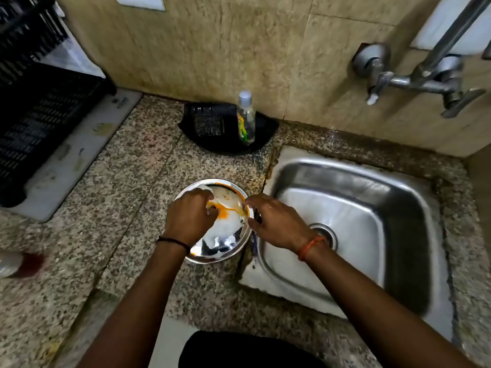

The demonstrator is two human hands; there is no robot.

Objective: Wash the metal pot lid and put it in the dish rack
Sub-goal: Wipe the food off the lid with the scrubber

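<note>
A round shiny metal pot lid (225, 243) lies on the speckled counter just left of the sink, smeared with orange residue and white foam. My left hand (190, 216) rests on the lid's left part, fingers curled at the smear; whether it holds a scrubber is hidden. My right hand (273, 221) pinches the lid's right rim. The black plastic dish rack (34, 123) stands at the far left on a white board.
A steel sink (358, 229) lies to the right, with a wall tap (425, 81) above it. A black tray (228, 128) at the back holds a clear soap bottle (245, 118) and a scrub pad. A red-capped container (18, 264) lies at the left edge.
</note>
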